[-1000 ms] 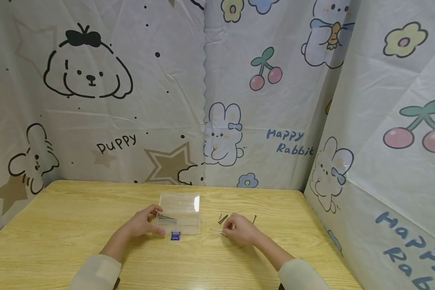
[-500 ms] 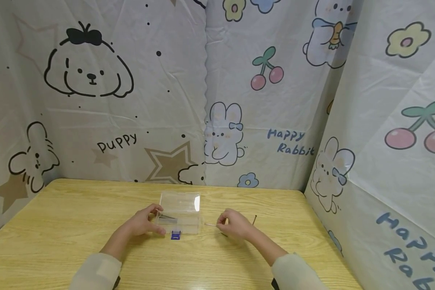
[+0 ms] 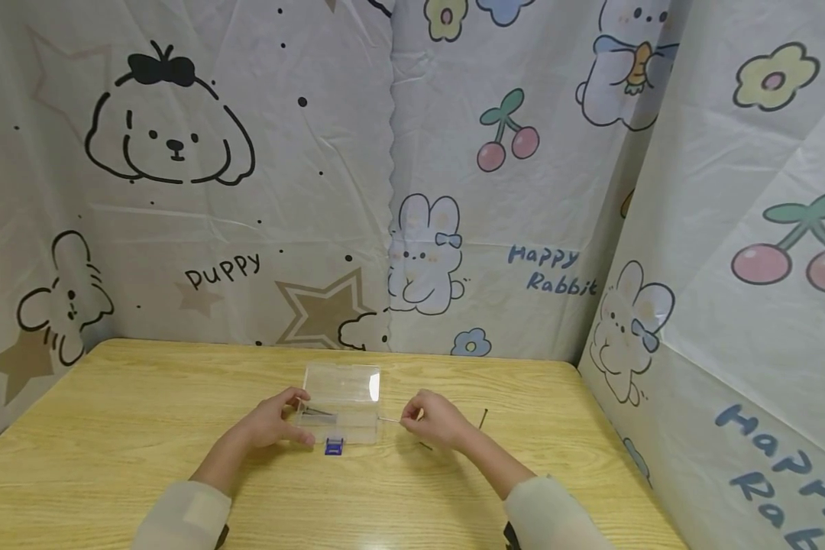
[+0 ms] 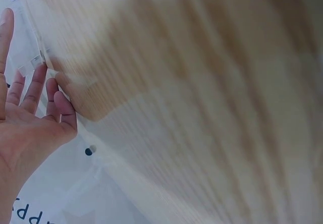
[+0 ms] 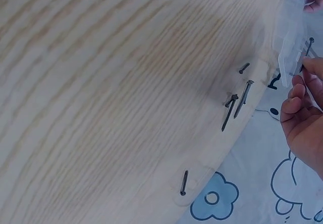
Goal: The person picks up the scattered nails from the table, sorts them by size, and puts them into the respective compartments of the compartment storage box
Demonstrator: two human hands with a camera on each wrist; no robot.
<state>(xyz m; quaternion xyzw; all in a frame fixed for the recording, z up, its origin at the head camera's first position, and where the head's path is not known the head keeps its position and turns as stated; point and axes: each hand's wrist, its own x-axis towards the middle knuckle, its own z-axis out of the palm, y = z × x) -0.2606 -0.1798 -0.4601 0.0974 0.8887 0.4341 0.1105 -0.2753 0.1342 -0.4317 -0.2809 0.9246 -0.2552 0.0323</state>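
Note:
A clear plastic box [image 3: 357, 429] with a blue latch [image 3: 333, 446] stands on the table, its lid [image 3: 341, 382] raised at the back. Inside, on its left, lie dark nails [image 3: 318, 412]. My left hand [image 3: 275, 420] holds the box's left end, thumb at the front and fingers toward the back. My right hand [image 3: 435, 420] pinches a long nail [image 3: 389, 419] between thumb and forefinger, its far end right at the box's right wall. In the right wrist view the held nail [image 5: 310, 44] overlaps the clear plastic.
Several loose nails [image 5: 230, 112] lie on the wooden table [image 3: 179, 397] near my right hand. One nail [image 3: 483, 418] lies apart, farther right, and a short one [image 3: 425, 445] lies in front of the hand. Printed cloth [image 3: 316, 191] hangs behind and beside the table.
My right hand has moved left from the loose nails toward the box, carrying the pinched nail. The left hand and the box have stayed in place.

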